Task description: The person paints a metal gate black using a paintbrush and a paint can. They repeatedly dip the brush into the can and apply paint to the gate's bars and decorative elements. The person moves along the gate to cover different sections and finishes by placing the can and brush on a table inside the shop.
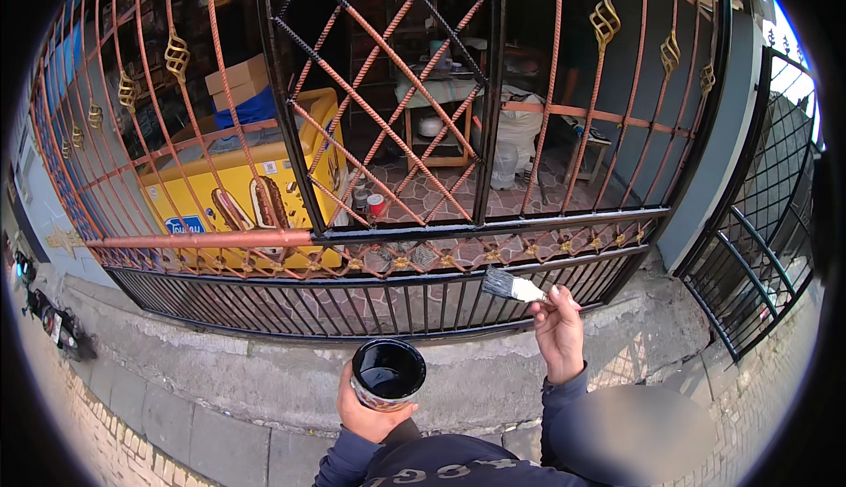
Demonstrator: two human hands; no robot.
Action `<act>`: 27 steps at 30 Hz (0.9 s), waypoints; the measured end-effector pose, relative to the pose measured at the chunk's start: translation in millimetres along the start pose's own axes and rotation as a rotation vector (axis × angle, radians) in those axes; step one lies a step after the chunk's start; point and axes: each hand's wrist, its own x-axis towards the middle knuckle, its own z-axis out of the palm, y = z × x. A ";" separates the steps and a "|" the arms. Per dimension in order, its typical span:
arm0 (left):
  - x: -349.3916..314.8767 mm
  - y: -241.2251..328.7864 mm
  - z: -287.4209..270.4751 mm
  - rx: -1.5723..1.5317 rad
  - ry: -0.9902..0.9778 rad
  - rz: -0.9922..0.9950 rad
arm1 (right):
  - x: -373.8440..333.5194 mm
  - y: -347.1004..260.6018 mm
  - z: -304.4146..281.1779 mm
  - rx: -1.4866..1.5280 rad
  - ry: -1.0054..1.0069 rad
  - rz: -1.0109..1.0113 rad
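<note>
My left hand (368,415) is wrapped round a cup of black paint (388,371), held upright in front of my body. In my right hand (561,333) is a paintbrush (514,287), gripped by its handle. Its dark, paint-covered bristles point left, close to the lower rails of the metal grille (397,240); whether they touch the metal I cannot tell. Black covers the grille's bottom bars and the two uprights of its middle panel. Reddish-brown shows on the crossed bars, the side bars and the left part of the horizontal rail (203,239).
Behind the grille stand a yellow chest freezer (238,200) with a cardboard box (238,83) on top, a wooden table (436,134) and a white sack (522,130). A concrete step (264,372) runs below. On the right is a black gate (758,205); at far left, a motorcycle (55,319).
</note>
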 end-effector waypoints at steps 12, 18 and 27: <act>140.3 -55.9 16.2 -0.329 -0.303 -0.032 | 122.5 -43.0 161.4 -0.438 -0.348 -0.950; 238.1 -33.0 11.6 -0.453 -0.481 -0.030 | 190.6 -28.4 270.9 -0.551 -0.155 -1.375; 320.1 -1.9 -2.2 -0.392 -0.645 0.035 | 236.5 -32.1 331.0 -0.654 0.071 -1.484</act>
